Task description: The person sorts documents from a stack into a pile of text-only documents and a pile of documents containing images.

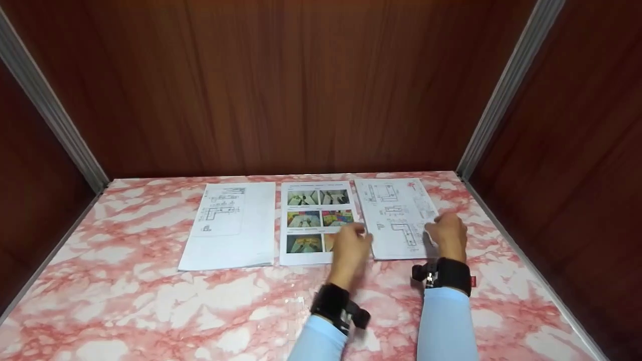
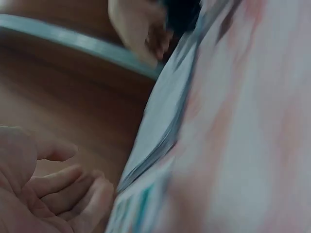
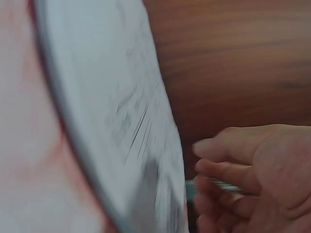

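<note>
Three stacks of paper lie side by side. My left hand [image 1: 351, 248] is over the gap between the middle sheet of photos [image 1: 304, 258] and the right stack of drawings [image 1: 396, 240]. Its fingers [image 2: 60, 187] curve loosely around nothing in the left wrist view. At the right stack's right edge is my right hand [image 1: 448, 234], overlapping that edge in the head view. Up close, its fingers [image 3: 218, 167] are loosely bent beside the paper, with nothing between them. The right stack shows line drawings of bracket-like parts and a red mark near its top.
Another stack of drawings [image 1: 230, 250] lies to the left of the photo sheet. All rest on a red-and-white marbled table [image 1: 165, 311]. Brown wood-look panels [image 1: 321, 90] rise behind and at both sides, joined by metal posts [image 1: 506, 85]. Black camera straps circle both wrists.
</note>
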`<state>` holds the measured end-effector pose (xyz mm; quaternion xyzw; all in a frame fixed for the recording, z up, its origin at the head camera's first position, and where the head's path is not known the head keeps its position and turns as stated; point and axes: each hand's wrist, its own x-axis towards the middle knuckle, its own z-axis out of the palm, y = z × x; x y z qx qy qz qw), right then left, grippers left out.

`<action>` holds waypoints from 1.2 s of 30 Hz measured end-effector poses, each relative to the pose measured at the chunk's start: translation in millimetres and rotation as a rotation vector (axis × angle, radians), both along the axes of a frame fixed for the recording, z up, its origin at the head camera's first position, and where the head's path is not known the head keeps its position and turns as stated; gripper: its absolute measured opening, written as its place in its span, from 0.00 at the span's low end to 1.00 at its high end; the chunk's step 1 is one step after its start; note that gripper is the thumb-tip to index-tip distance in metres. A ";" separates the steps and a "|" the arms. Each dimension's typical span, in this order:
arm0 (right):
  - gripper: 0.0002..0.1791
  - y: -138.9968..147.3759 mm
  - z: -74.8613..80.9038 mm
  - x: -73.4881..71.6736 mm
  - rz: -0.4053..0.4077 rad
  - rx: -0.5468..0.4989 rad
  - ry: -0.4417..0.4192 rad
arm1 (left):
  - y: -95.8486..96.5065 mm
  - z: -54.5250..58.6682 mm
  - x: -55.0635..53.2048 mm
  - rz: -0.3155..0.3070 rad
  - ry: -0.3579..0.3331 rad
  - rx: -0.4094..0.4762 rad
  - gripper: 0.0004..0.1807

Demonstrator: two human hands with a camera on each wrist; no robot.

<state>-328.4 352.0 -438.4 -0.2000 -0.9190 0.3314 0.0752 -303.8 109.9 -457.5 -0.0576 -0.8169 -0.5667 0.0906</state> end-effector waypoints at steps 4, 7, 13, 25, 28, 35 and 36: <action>0.24 6.3 -5.4 5.7 -0.032 -0.018 -0.095 | 22.4 -5.0 7.3 -0.043 -0.044 -0.026 0.22; 0.27 8.9 -6.0 7.3 -0.060 -0.039 -0.136 | 28.9 -4.4 9.8 -0.052 -0.081 -0.062 0.25; 0.25 12.7 -7.6 9.9 -0.083 -0.079 -0.139 | 29.3 -4.8 9.3 -0.071 -0.136 -0.068 0.28; 0.18 20.4 -13.6 9.7 -0.152 -0.065 -0.077 | 33.9 -6.9 9.3 -0.153 -0.144 -0.036 0.28; 0.15 19.4 -14.1 9.6 -0.147 -0.011 -0.028 | 36.1 -6.6 10.1 -0.153 -0.158 -0.052 0.28; 0.14 12.2 -11.8 12.1 -0.183 0.046 0.071 | 38.6 -1.5 12.9 -0.141 -0.175 -0.078 0.27; 0.16 10.9 -10.6 12.7 -0.188 0.045 0.086 | 38.1 -0.2 13.3 -0.139 -0.169 -0.079 0.27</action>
